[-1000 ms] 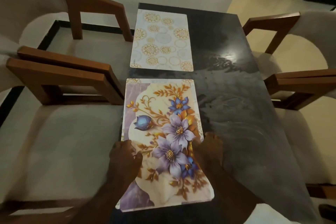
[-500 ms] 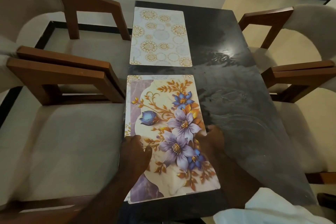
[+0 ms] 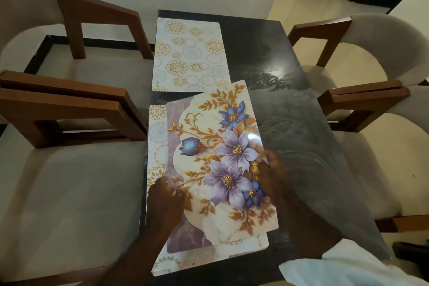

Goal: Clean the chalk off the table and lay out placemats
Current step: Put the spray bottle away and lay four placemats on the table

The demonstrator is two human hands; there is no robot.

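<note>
Table: a dark, glossy table [image 3: 290, 123] with pale smeared streaks across its right half, seen from one short end.
Far placemat: a pale placemat [image 3: 189, 55] with gold and grey circle patterns lies flat on the left side of the table, at the far end.
Floral placemat: a placemat with purple and blue flowers [image 3: 220, 169] sits at the near left of the table, turned askew, its far corner just overlapping the near edge of the far placemat.
Stack below: under the floral one, another circle-patterned placemat [image 3: 157, 137] shows along the left side, and more edges peek out at the near end.
Left hand: the left hand [image 3: 166, 195] rests on the floral placemat's left edge, grip narrow, fingers curled at that edge.
Right hand: the right hand [image 3: 274, 174] holds the floral placemat's right edge, thumb on top; the fingers below are hidden.
Sleeve: a white sleeve [image 3: 343, 267] shows at the lower right.
Chairs: wooden-armed chairs with beige cushions [image 3: 69, 181] stand on both long sides.
</note>
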